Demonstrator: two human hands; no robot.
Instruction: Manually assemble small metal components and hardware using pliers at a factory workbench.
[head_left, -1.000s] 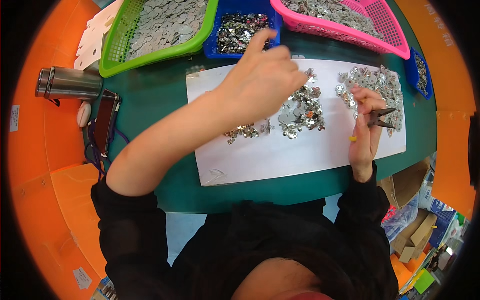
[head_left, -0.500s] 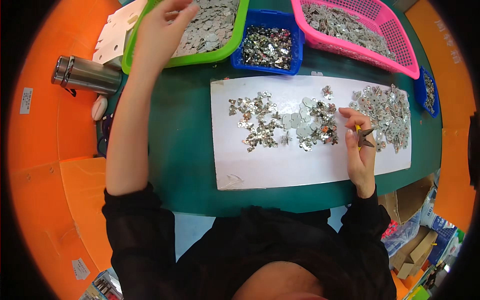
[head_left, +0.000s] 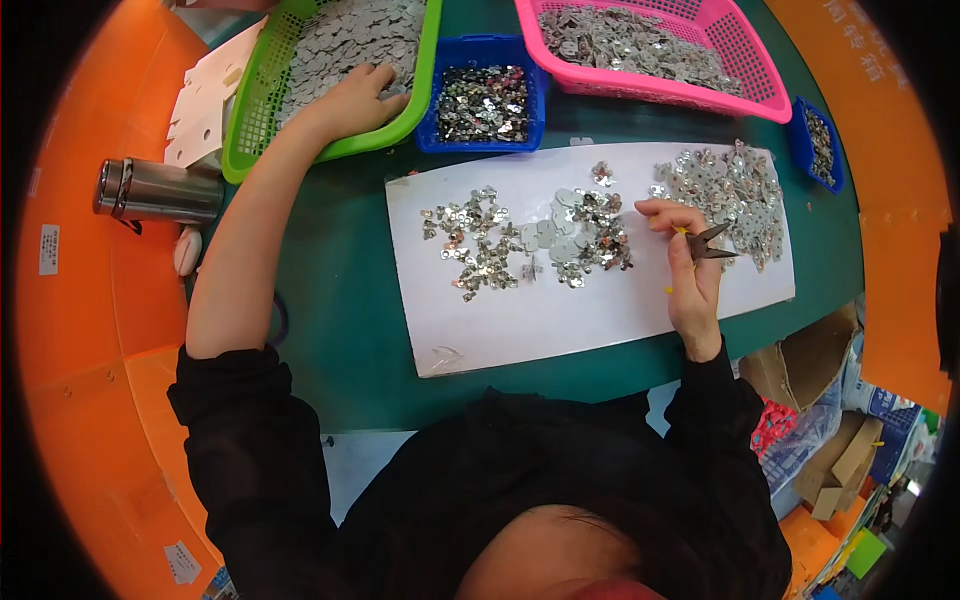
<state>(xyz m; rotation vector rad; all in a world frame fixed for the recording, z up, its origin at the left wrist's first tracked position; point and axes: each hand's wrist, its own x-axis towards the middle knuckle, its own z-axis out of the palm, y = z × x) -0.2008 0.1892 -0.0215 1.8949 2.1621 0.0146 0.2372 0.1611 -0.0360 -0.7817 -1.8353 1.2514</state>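
My left hand (head_left: 357, 103) reaches over the near rim of a green plastic basket (head_left: 415, 112). Its fingers are apart and bent down onto flat grey metal pieces (head_left: 352, 45) heaped inside; the thumb is mostly out of sight. Yellow-handled pliers (head_left: 708, 243) rest in my right hand (head_left: 692, 275), their dark jaws spread and pointing right. That hand hovers above a white board (head_left: 520, 335). Left of it lie round grey discs (head_left: 545, 235) among small shiny metal parts (head_left: 605, 235). Another cluster of small metal parts (head_left: 480, 245) is farther left, and a larger pile of metal pieces (head_left: 735, 200) sits at the right.
A blue bin (head_left: 427, 140) of small parts stands between the green basket and a pink basket (head_left: 640, 88) of metal pieces. A smaller blue bin (head_left: 800, 150) is at far right. A steel flask (head_left: 165, 190) lies at left. Orange panels (head_left: 90, 250) flank the green table (head_left: 330, 350).
My left hand has come down onto the pieces near the green basket's near rim. My right hand keeps the pliers over the board. The whole view has shifted slightly.
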